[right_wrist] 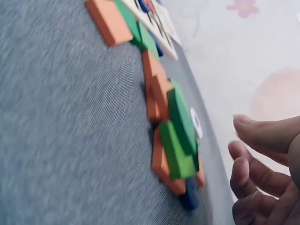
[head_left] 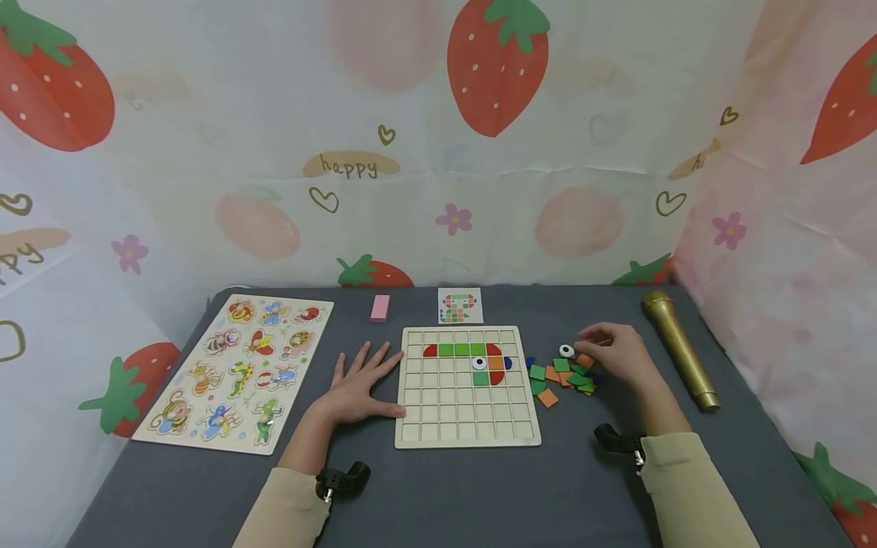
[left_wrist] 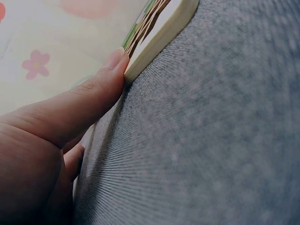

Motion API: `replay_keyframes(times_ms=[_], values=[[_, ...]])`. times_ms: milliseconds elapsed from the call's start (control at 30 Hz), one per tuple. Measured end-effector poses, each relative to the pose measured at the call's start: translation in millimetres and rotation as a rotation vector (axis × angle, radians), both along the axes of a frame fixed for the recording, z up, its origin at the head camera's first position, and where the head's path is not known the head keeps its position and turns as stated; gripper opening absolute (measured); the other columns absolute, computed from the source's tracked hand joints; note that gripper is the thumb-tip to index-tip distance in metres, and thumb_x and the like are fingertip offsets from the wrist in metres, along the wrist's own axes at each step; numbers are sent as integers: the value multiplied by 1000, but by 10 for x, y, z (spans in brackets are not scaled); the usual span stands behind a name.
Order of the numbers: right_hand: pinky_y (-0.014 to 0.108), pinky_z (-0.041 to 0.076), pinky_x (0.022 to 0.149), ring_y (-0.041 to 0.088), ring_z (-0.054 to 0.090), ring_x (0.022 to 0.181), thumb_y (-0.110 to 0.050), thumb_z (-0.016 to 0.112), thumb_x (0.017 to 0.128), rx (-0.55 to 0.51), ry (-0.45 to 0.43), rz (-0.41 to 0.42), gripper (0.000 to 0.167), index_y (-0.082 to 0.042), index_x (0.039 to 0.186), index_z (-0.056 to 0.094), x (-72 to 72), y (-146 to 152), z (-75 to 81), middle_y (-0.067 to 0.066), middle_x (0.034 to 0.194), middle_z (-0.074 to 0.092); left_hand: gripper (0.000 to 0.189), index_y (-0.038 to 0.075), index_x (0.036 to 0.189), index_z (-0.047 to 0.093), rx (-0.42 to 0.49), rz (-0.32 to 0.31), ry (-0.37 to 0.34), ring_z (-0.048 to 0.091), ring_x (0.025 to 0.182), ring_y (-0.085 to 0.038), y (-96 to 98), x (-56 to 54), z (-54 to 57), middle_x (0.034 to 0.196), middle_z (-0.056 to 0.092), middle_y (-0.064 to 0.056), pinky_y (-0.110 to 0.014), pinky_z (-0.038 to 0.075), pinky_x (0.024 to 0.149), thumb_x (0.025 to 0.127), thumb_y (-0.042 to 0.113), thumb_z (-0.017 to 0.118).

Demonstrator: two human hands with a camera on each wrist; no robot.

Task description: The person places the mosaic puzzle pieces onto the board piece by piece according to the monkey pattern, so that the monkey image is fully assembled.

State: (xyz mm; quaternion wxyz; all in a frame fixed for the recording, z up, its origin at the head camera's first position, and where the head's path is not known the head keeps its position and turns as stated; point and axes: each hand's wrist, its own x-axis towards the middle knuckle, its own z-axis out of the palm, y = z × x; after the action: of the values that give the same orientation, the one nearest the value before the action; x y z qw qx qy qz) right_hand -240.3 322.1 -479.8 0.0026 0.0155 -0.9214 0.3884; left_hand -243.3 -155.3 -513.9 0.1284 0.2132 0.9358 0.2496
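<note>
A wooden grid board (head_left: 466, 434) lies in the middle of the table, with red, green, orange and blue pieces and a white eye piece (head_left: 479, 364) set in its upper rows. Along its left edge my left hand (head_left: 358, 388) is spread flat, and the thumb (left_wrist: 110, 70) touches the board's side in the left wrist view. My right hand (head_left: 617, 352) hovers over the right end of a loose pile of green tiles (head_left: 562, 365) and orange tiles (head_left: 547, 397). Its fingers are loosely bent, and the right wrist view shows a gap between thumb and fingertips, with nothing held.
Another eye piece (head_left: 566, 351) lies at the pile's back. Behind the board are a pattern card (head_left: 460, 306) and a pink block (head_left: 380, 307). An insect puzzle board (head_left: 233, 373) lies at left, a gold microphone-shaped object (head_left: 680, 350) at right. Printed cloth (head_left: 425, 190) hangs behind.
</note>
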Motion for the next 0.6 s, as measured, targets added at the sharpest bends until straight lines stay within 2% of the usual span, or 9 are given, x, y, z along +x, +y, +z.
replay_keyframes(times_ms=[267,367,600], values=[[50,53,85,38,63,105,-35,72,95,63,-141,-26,46,2,122,68,31,97,-63,23,117,68,106,28,162,27,-5,3,-9,-6,157,-38,8,-7,5,171,13,-7,-68,-13,118,77,64,78],[50,53,83,39,62,105,-39,73,93,88,-164,-38,50,2,119,69,37,96,-71,24,117,67,105,28,162,27,-6,3,-11,-6,157,-38,11,-8,16,171,13,-7,-68,-13,118,77,63,79],[43,52,75,31,62,93,-36,74,93,130,-165,-29,37,0,103,73,26,80,-79,19,104,69,106,28,162,28,-3,4,-14,-6,157,-38,10,-2,25,171,13,-7,-68,-13,118,76,63,79]])
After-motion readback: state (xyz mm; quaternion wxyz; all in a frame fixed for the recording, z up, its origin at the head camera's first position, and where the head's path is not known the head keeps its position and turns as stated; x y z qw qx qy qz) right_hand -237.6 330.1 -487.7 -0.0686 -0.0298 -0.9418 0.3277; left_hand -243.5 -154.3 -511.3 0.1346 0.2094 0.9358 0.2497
